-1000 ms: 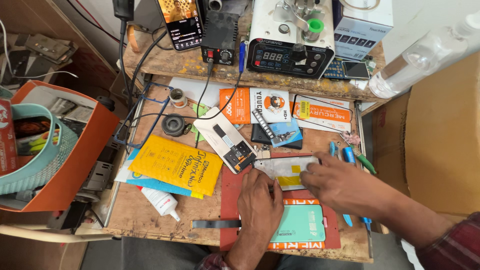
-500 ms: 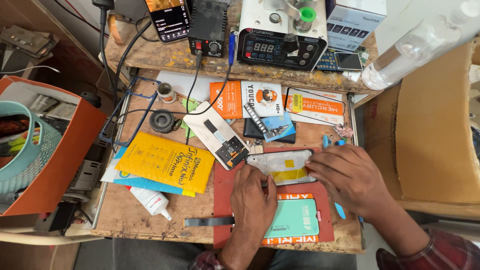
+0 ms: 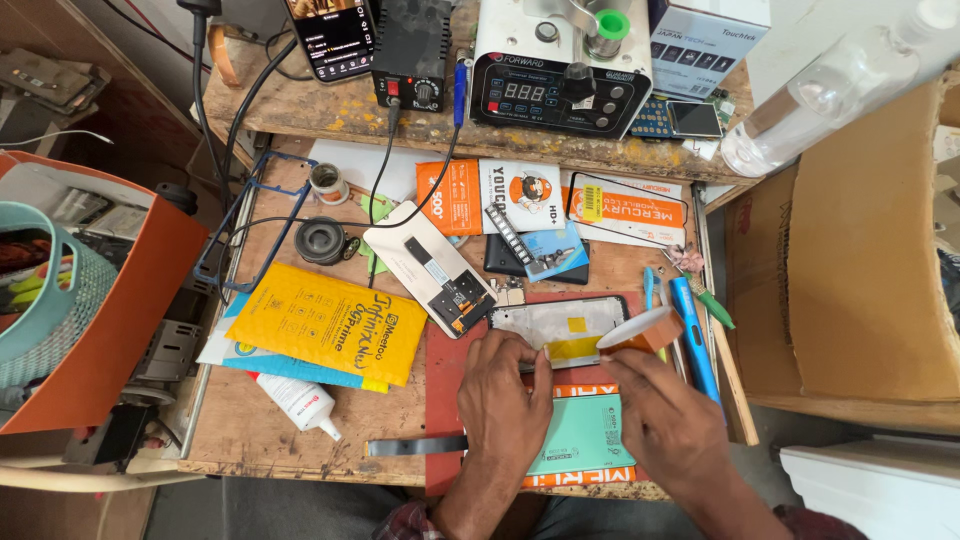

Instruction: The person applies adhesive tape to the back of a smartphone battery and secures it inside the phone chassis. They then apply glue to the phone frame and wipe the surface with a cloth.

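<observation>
Left hand: I see my left hand (image 3: 505, 395) palm down on the red mat (image 3: 443, 400), fingers pressed on the near left edge of the phone frame (image 3: 558, 325); it pins the frame, not gripping it.
Right hand: my right hand (image 3: 665, 415) is near right on the mat, fingers curled towards the tape roll (image 3: 640, 331); I cannot tell whether the fingertips clasp the roll or only touch it.
Phone frame: lies flat on the far part of the mat, black rim, pale inside, with a yellow patch near its middle.
Tape roll: orange with a white face, tilted, just at the right end of the frame.
Teal pack (image 3: 585, 440): flat on the mat between my two hands, near edge of the bench.
Display panel (image 3: 430, 268): white, lying slantwise just left of the frame, its black circuit end touching the mat's far left corner.
Yellow pouch (image 3: 325, 322): left of the mat, over a blue one.
Glue bottle (image 3: 297, 402): white, lying near left, nozzle pointing right.
Blue tool (image 3: 692, 335): just right of the roll, along the bench's right edge.
Metal strip (image 3: 415, 446): dark, at the near edge, partly under my left wrist.
Station (image 3: 560, 90): white with a dark panel, on the far shelf.
</observation>
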